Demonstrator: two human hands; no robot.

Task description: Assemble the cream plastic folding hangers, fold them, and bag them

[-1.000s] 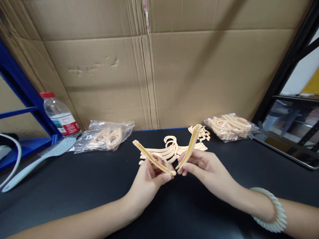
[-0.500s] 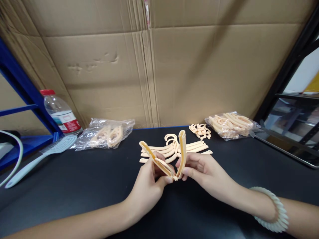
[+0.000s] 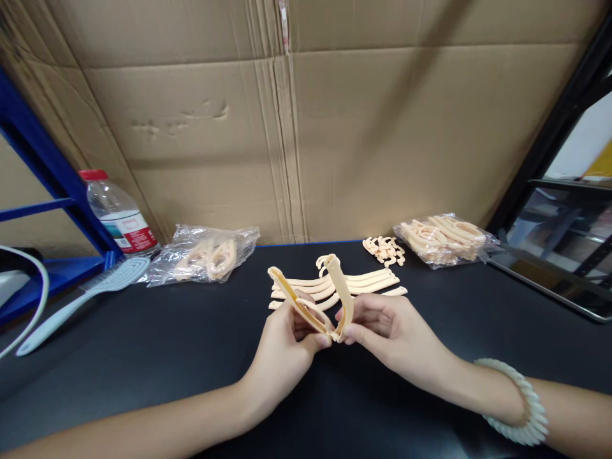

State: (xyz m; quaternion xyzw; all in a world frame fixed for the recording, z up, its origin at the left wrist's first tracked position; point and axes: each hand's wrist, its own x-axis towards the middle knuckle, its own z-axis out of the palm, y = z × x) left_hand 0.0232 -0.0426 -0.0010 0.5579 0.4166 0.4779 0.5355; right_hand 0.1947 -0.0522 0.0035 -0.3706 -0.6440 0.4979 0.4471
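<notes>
Between my two hands is a cream plastic folding hanger [image 3: 341, 290], its two arms angled up in a V and meeting at the bottom. My left hand [image 3: 287, 341] is closed around the left arm, thumb near the joint. Fingers and thumb of my right hand [image 3: 382, 322] pinch the right arm low down, close to the same joint. A curved hook piece lies along the left arm. Just behind, a stack of cream hangers [image 3: 377, 280] rests on the black table [image 3: 167, 363], partly hidden by the held one.
Small cream clips [image 3: 384, 250] form a pile at the back. Plastic bags of hanger parts lie at right [image 3: 444, 239] and left [image 3: 210, 258]. At the left are a hairbrush [image 3: 95, 290] and a bottle [image 3: 122, 220]. A dark tablet [image 3: 568, 261] leans at the right; cardboard [image 3: 201, 127] stands behind.
The hanger's right arm has turned and tipped left, toward the left arm, so its outer face now shows more. Both hands keep their hold in nearly the same spot.
</notes>
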